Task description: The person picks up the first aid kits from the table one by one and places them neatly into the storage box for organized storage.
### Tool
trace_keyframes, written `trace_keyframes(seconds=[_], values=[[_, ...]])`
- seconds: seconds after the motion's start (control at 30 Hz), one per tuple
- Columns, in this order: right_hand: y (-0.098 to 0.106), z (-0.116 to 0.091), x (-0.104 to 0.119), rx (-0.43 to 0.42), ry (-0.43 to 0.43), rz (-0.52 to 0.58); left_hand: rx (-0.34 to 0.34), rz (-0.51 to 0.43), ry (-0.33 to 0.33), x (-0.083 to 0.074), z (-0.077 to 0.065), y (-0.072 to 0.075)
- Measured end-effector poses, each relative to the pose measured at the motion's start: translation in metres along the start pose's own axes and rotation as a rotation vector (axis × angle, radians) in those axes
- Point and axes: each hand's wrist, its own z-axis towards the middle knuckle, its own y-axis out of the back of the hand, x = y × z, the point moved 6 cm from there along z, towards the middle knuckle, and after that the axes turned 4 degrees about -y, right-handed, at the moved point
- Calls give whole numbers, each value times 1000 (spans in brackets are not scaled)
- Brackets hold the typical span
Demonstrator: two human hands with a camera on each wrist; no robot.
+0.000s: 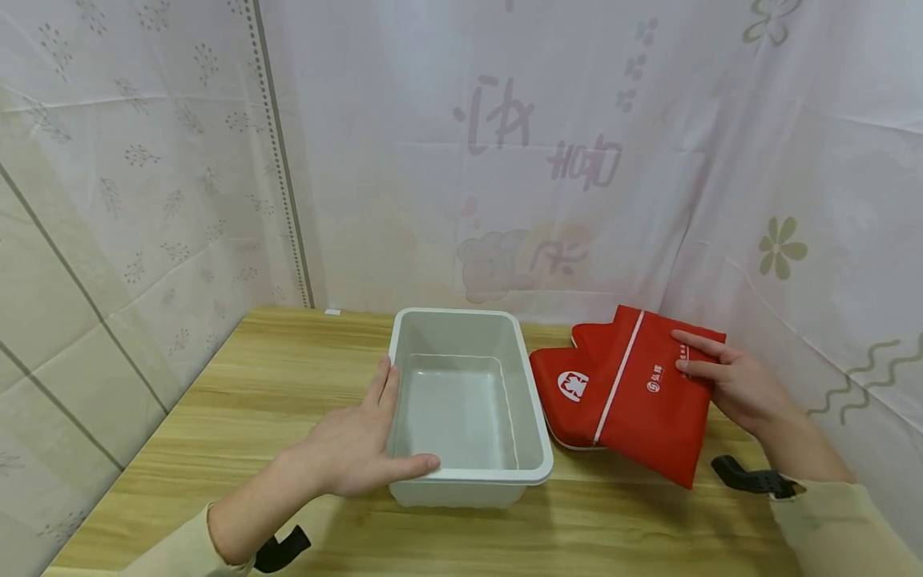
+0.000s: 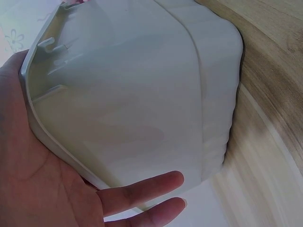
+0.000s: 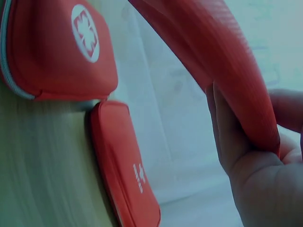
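A light grey plastic bin (image 1: pixel 461 401) stands on the wooden table, its inside bare. My left hand (image 1: pixel 353 449) lies against its near left corner, fingers extended along the outer side and thumb across the front rim. In the left wrist view, two fingers (image 2: pixel 147 189) touch the outer wall. My right hand (image 1: pixel 753 389) grips the right edge of a flat red fabric pouch (image 1: pixel 659 389) with a white stripe and lettering, raised and tilted. Beneath and beside it sits a red zip case (image 1: pixel 566 397) with a white cross emblem. A slimmer red case (image 3: pixel 125 161) lies beyond that one.
Wood-grain tabletop (image 1: pixel 288 369) extends left of the bin and in front of it. A patterned pale curtain (image 1: pixel 404 160) hangs behind the table and on both sides. A small white piece (image 1: pixel 332 312) lies at the back edge.
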Motion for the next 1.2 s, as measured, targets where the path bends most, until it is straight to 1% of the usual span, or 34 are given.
trace_keyframes(seconds=[0.2, 0.37, 0.63, 0.97, 1.2], values=[[-5, 5, 8, -8, 25, 72, 8, -7, 7, 0, 1, 0], [-12, 6, 20, -9, 23, 86, 11, -9, 13, 1, 1, 0], [-30, 4, 41, 48, 51, 86, 12, -16, 18, 1, 0, 0], [-65, 3, 70, 63, 11, 74, 17, -16, 22, 1, 0, 1], [-98, 9, 83, 126, 46, 91, 14, -16, 26, 2, 0, 1]])
